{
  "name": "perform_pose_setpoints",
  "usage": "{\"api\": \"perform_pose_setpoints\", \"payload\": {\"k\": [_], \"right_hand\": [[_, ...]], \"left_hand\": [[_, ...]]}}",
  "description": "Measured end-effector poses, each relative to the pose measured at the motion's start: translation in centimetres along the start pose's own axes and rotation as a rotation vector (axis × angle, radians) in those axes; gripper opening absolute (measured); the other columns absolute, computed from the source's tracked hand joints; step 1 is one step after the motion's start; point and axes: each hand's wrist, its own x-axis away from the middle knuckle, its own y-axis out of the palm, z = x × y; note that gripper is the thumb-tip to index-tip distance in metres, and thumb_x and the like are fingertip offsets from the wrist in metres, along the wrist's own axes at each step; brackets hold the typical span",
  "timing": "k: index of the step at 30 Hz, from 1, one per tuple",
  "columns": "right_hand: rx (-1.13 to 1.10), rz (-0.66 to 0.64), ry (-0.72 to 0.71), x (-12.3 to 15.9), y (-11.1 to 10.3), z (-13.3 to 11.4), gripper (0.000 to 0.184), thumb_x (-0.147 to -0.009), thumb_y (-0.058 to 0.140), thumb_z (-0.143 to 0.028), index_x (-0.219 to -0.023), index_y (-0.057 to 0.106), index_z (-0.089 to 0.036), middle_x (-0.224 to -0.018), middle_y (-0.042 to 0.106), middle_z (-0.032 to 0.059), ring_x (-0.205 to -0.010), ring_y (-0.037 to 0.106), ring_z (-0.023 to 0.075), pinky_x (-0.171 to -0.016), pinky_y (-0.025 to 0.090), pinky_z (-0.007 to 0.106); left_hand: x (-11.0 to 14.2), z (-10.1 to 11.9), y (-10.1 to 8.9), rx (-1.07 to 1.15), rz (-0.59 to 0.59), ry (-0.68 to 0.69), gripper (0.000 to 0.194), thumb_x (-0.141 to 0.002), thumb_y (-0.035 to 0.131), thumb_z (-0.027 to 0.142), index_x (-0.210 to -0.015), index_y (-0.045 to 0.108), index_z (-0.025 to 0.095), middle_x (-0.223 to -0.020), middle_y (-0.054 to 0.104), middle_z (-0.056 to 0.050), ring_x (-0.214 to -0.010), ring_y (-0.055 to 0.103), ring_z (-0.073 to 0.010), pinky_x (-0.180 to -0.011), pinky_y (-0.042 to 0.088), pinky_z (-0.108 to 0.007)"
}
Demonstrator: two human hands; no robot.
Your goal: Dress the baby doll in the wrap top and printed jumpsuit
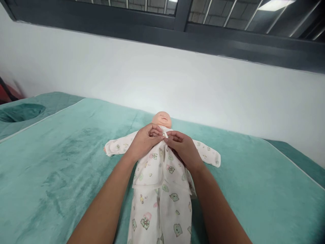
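Observation:
A baby doll (162,118) lies on its back with its head toward the wall. It wears a white printed jacket (149,169) and matching trousers (175,217), with both sleeves spread out sideways. At the chest, my left hand (147,139) pinches the jacket's front edge near the neckline. Close beside it, my right hand (184,145) grips the other front edge between thumb and fingers. A small white strip of the cloth stands up between my fingertips. Whether it is a tie or the folded edge I cannot tell. Below my hands the two front panels meet, parting slightly lower down.
A teal plush cover (71,162) lies under the doll, over a bed-like surface. At the left a round hole (22,112) shows in the surface. Behind rises a white wall (152,74), with a dark-framed barred window (182,27) above it.

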Motion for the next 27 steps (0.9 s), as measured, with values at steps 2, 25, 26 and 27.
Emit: {"api": "perform_pose_setpoints", "payload": {"k": [2, 25, 26, 27], "right_hand": [[0.102, -0.005, -0.028, 0.1, 0.1, -0.3, 0.028, -0.073, 0.07, -0.041, -0.093, 0.063, -0.022, -0.066, 0.055, -0.0047, -0.058, 0.046, 0.0108, -0.055, 0.036, 0.025], [0.02, -0.033, -0.028, 0.0, 0.7, -0.5, 0.025, -0.077, 0.067, -0.042, -0.092, 0.059, -0.023, -0.064, 0.054, -0.0056, -0.054, 0.045, 0.0092, -0.049, 0.035, 0.022], [0.025, -0.012, -0.038, -0.1, 0.8, -0.4, 0.024, -0.077, 0.066, -0.041, -0.092, 0.059, -0.023, -0.063, 0.055, -0.0058, -0.053, 0.045, 0.0092, -0.049, 0.036, 0.022], [0.029, 0.005, -0.045, -0.1, 0.9, -0.3, 0.023, -0.078, 0.065, -0.04, -0.092, 0.059, -0.023, -0.063, 0.055, -0.0057, -0.053, 0.045, 0.0092, -0.048, 0.036, 0.022]], "left_hand": [[0.0, 0.0, -0.1, 0.005, -0.021, -0.004, 0.022, -0.072, 0.071, 0.031, -0.088, 0.062, 0.019, -0.085, 0.064, -0.002, -0.079, 0.06, -0.0136, -0.074, 0.047, -0.026], [0.0, 0.2, -1.1, 0.276, -0.141, -0.114, 0.023, -0.065, 0.073, 0.023, -0.077, 0.053, 0.019, -0.073, 0.051, 0.004, -0.062, 0.045, -0.007, -0.059, 0.036, -0.021], [0.0, 0.2, -1.0, 0.276, -0.138, -0.114, 0.023, -0.066, 0.072, 0.022, -0.076, 0.053, 0.019, -0.074, 0.052, 0.004, -0.062, 0.046, -0.0069, -0.059, 0.035, -0.022], [0.1, 0.2, -1.0, 0.274, -0.133, -0.114, 0.022, -0.066, 0.072, 0.021, -0.076, 0.052, 0.019, -0.075, 0.053, 0.004, -0.062, 0.046, -0.0069, -0.059, 0.035, -0.022]]}}
